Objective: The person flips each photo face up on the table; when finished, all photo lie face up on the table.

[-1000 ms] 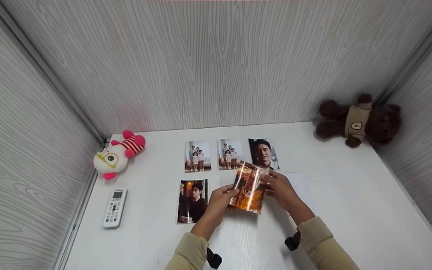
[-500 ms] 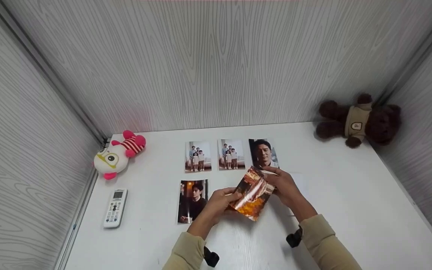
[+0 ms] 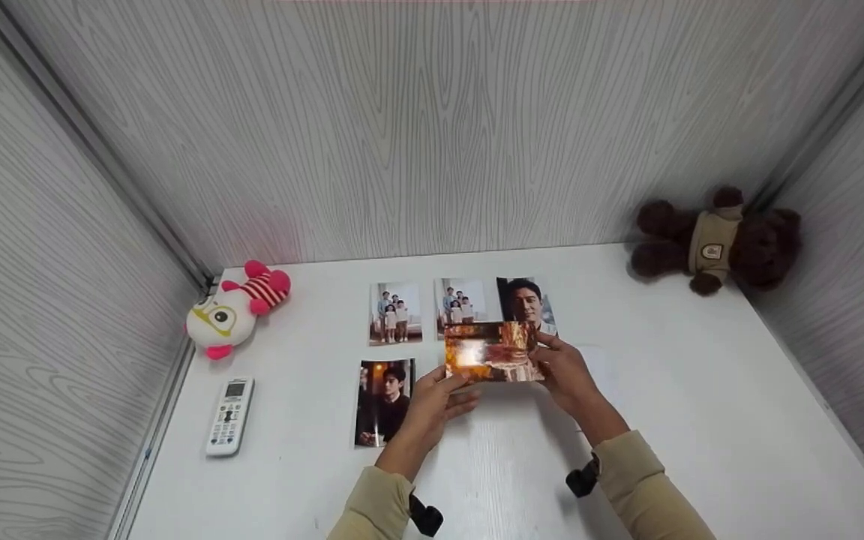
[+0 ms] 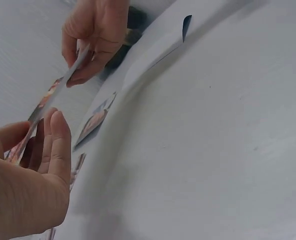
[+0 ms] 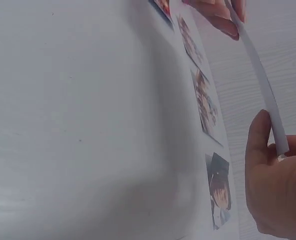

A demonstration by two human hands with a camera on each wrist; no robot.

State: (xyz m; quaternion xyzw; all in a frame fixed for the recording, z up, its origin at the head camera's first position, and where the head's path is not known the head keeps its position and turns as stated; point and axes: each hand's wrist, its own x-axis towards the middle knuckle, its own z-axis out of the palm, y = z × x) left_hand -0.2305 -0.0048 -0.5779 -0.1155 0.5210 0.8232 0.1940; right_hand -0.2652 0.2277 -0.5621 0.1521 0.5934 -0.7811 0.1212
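Note:
Above the white table, both hands hold a glossy orange-brown photo (image 3: 499,352) turned sideways. My left hand (image 3: 432,405) pinches its left end between thumb and fingers; my right hand (image 3: 571,379) pinches the right end. Seen edge-on in the right wrist view, the held photo (image 5: 260,75) bows slightly and shows its white back. Beyond it on the table lie two family photos (image 3: 395,313) and a portrait photo (image 3: 526,300), whose lower edge is partly covered. A dark photo of a seated person (image 3: 385,405) lies beside my left hand.
A white sheet (image 4: 155,52) with a curled corner lies to the right, partly behind my right hand. At left are a pink-and-white plush toy (image 3: 233,311) and a white remote control (image 3: 230,417). A brown teddy bear (image 3: 717,244) lies at the back right, near the walls.
The held photo has turned from upright, through a tilt, to sideways. My left hand's grip has shifted to its lower left corner; the right hand stays at the right side.

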